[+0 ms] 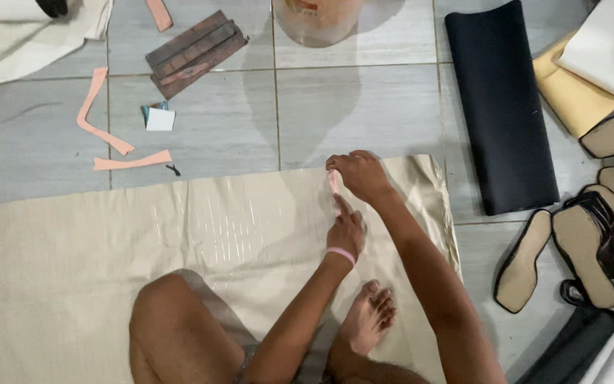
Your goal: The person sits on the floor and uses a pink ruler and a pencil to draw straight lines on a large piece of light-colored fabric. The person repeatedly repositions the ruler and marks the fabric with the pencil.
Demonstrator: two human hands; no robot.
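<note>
I sit on a tan sheet [72, 249] spread over the tiled floor. Both hands meet over its far right part. My right hand [360, 174] pinches the upper end of a narrow pink strip [333, 186]. My left hand [346, 229], with a pink band on its wrist, holds the strip's lower end with the forefinger pointing up along it. The strip runs short and nearly vertical between the two hands. My bent knee [168, 320] and bare foot [367, 316] rest on the sheet below.
Pink offcuts [97, 117] and a small white card [159, 119] lie on the tiles at the left, by a dark brown ridged block [195, 51]. A black roll [499, 107] lies at the right. Shoe soles and sandal parts [591, 249] are piled at the far right.
</note>
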